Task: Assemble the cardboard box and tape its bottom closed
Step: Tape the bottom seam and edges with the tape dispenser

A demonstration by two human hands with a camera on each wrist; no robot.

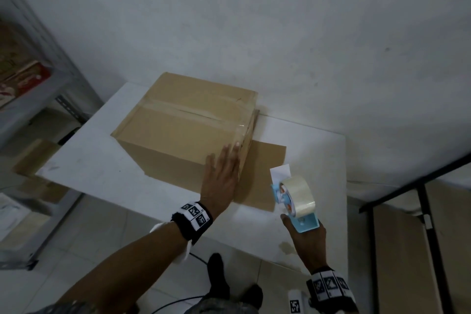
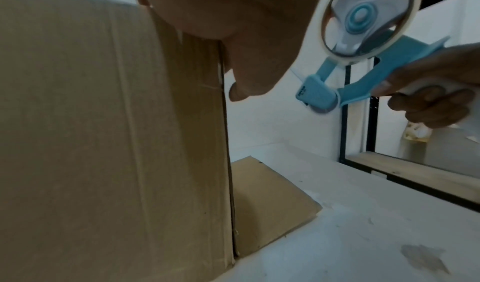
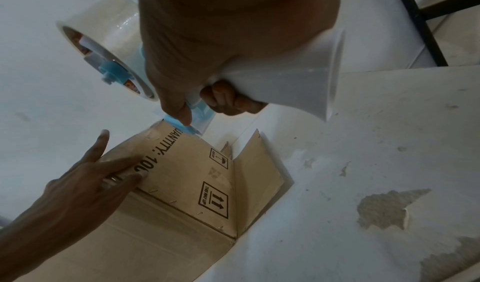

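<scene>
A brown cardboard box (image 1: 183, 125) stands upside down on the white table (image 1: 102, 160), clear tape (image 1: 193, 109) running along its top seam and down the near right corner. My left hand (image 1: 224, 168) lies flat with straight fingers against the box's near right corner (image 3: 124, 163), over the tape end. My right hand (image 1: 305, 234) grips the handle of a blue tape dispenser (image 1: 295, 199) holding a roll of clear tape (image 2: 363, 20), just right of the box and off it. One box flap (image 1: 265, 168) lies spread on the table under the dispenser.
A grey metal shelf (image 1: 38, 79) with packages stands at the left. A black-framed rack (image 1: 420, 199) with wooden boards is at the right. The wall is close behind the table. The table's surface (image 3: 384, 208) is chipped near the right front.
</scene>
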